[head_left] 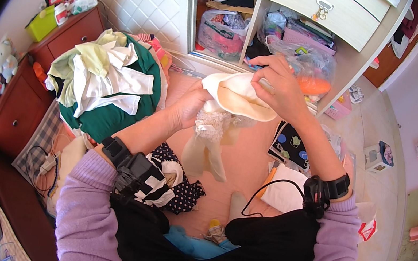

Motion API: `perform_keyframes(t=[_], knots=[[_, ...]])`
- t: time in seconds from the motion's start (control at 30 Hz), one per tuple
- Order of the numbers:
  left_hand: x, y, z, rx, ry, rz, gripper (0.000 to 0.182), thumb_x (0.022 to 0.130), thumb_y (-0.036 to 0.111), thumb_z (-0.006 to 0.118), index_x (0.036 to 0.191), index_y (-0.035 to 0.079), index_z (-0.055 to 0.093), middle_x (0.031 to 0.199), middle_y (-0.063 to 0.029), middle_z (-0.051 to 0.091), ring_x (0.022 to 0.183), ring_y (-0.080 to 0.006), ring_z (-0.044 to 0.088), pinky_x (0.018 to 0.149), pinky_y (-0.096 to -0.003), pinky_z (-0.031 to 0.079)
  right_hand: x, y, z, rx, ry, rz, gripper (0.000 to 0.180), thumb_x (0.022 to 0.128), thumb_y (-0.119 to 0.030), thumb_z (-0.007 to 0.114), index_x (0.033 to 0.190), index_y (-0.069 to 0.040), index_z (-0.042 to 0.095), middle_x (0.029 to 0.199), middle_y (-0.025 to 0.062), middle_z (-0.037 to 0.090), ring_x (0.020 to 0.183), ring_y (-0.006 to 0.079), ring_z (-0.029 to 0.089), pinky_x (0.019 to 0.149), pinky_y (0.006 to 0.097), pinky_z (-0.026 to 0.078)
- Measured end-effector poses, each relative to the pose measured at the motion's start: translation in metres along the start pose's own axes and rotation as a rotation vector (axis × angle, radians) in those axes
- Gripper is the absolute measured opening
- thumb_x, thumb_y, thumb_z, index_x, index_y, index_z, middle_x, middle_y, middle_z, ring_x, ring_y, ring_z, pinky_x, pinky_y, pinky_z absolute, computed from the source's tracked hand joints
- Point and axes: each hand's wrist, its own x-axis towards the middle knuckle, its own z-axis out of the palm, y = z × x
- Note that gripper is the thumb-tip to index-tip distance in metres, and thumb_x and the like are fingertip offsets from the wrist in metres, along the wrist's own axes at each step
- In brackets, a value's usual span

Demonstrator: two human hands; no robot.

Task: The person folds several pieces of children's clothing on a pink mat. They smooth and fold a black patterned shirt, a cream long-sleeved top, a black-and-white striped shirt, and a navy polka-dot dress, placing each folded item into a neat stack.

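A small cream garment [214, 125] with a fluffy band, a white bow and two hanging legs is held up in front of me. My left hand [192, 105] grips its upper edge at the left. My right hand [275, 81] is raised at the garment's upper right, thumb and fingers bent; whether they pinch the fabric I cannot tell. The cream fabric spreads wide between both hands. Below lies a pink sheet [207, 199]. A heap of white, pale green and dark green clothes [113, 75] rests to the left. Polka-dot and black-and-white cloth [173, 182] lies nearer my left knee.
An open wardrobe [252, 23] with bagged items stands ahead. Dark red drawers [22, 102] are at the left. A folded black patterned cloth [292, 145] and a white cloth [285, 186] lie at the right. A cable [278, 181] loops from my right wrist strap.
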Motion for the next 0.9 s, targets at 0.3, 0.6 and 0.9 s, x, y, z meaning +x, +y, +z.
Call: perform_keyframes(t=[0.3,0.6,0.9], knots=[[0.001,0.002,-0.005,0.010,-0.005,0.008,0.040,0.088,0.000,0.055,0.128,-0.002,0.053,0.122,-0.0134,0.062,0.108,-0.0229,0.064,0.094,-0.0351,0.053,-0.021,0.036,-0.017,0.202,0.180,0.500,0.006,0.082,-0.010,0.070,0.081,-0.005,0.068,0.112,0.0083,0.060,0.101,0.0233,0.058,0.086,0.0334,0.047],[0.004,0.000,-0.001,-0.033,-0.020,0.026,0.042,0.087,0.000,0.055,0.129,-0.001,0.052,0.122,-0.0141,0.062,0.107,-0.0245,0.065,0.092,-0.0370,0.054,-0.002,-0.001,-0.014,0.040,-0.040,-0.008,0.015,0.074,-0.009,0.076,0.088,-0.009,0.073,0.118,0.0048,0.061,0.107,0.0231,0.056,0.085,0.0339,0.049],[0.001,-0.002,0.001,-0.057,-0.008,0.009,0.043,0.086,0.000,0.056,0.129,0.000,0.051,0.121,-0.0137,0.061,0.107,-0.0255,0.064,0.093,-0.0386,0.054,0.004,-0.004,-0.007,-0.158,-0.046,-0.194,0.011,0.071,-0.010,0.074,0.081,-0.007,0.070,0.110,0.0029,0.063,0.104,0.0242,0.058,0.084,0.0341,0.050]])
